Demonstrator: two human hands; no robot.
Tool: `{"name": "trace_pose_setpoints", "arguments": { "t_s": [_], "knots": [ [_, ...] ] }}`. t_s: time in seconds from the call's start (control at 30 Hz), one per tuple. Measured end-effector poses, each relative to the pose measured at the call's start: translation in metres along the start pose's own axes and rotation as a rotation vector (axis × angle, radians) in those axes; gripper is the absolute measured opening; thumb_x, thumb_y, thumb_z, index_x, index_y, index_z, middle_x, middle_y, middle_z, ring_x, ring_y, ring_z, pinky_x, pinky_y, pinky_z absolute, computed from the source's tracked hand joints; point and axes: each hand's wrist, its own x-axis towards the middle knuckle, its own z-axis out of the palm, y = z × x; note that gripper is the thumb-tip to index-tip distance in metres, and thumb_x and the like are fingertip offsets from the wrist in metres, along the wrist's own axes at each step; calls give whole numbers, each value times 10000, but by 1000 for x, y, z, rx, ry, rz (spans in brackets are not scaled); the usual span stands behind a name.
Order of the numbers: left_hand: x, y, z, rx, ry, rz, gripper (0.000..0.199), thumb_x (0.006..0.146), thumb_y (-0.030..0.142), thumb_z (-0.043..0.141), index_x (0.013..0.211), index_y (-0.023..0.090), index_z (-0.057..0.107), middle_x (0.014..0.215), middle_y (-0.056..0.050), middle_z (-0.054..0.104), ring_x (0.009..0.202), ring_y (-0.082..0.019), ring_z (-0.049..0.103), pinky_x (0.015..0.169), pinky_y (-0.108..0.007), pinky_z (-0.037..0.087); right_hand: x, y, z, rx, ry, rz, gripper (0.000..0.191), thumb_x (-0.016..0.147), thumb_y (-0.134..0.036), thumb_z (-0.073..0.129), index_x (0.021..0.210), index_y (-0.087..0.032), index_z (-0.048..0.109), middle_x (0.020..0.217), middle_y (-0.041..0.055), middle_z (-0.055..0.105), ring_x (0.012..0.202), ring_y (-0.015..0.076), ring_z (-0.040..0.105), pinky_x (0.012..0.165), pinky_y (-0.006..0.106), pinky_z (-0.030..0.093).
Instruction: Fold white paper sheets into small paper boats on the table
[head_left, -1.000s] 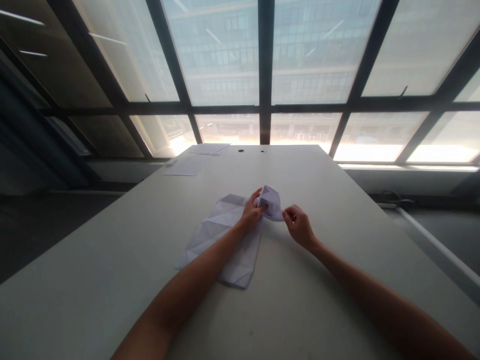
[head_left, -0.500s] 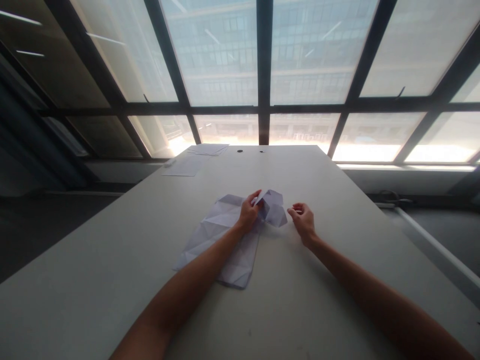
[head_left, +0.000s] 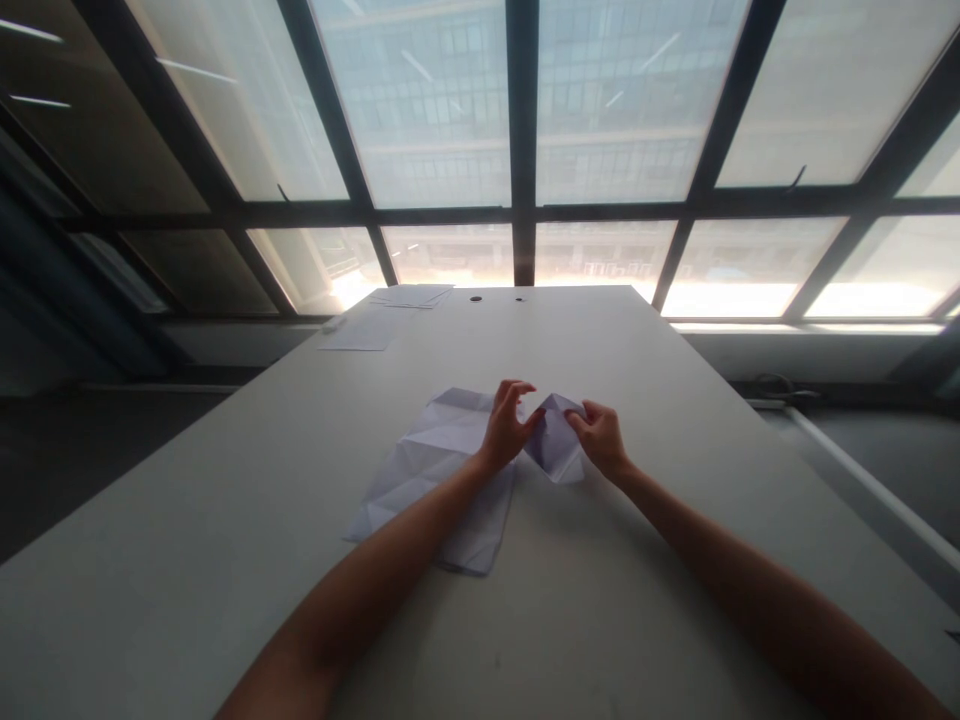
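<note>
A small folded piece of white paper is in front of me, its folds forming a pointed shape. My right hand pinches its right edge between thumb and fingers. On the opposite side, my left hand has its fingers apart and curved, with the thumb reaching the paper's left edge. Beneath my left hand and forearm lies a larger creased sheet of white paper, partly covered by the arm.
Several flat white sheets lie at the far left of the long white table. Two small dark round spots show near its far end. Large dark-framed windows rise beyond it.
My right hand has moved in and taken hold of the folded paper's right side. The paper has turned and dropped slightly, and my left fingers have spread from it.
</note>
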Motion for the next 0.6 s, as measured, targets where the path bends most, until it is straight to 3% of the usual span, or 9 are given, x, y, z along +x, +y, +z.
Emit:
{"name": "trace_pose_setpoints", "arguments": {
  "t_s": [0.13,0.3,0.47,0.6],
  "knots": [
    [0,9,-5,268,-58,154,147,858,389,723,885,245,718,1126,-97,583,1112,-281,480,999,-433,401,-5,-5,2,-45,-22,-27,248,779,-309,617,585,-183,528,538,-46,466,514,105,383,449,227,275],
    [1,13,-5,367,-62,172,169,814,402,765,887,251,740,1138,-107,590,1125,-311,470,998,-460,385,-8,-12,2,-40,-117,-100,178,792,-282,575,751,-160,697,694,16,658,671,170,557,606,263,438],
    [1,12,-1,189,-68,99,66,869,284,678,866,243,730,1133,-96,594,1132,-284,482,1010,-451,399,-4,-7,0,-70,-108,-65,196,800,-302,582,693,-158,661,640,2,618,617,154,521,578,258,423],
    [6,2,1,-242,-55,-136,139,835,330,661,795,199,684,1161,-82,588,1079,-241,559,926,-374,479,0,0,-2,-109,-102,-31,241,808,-349,583,651,-167,604,595,-13,569,555,134,461,521,248,379]
  ]
}}
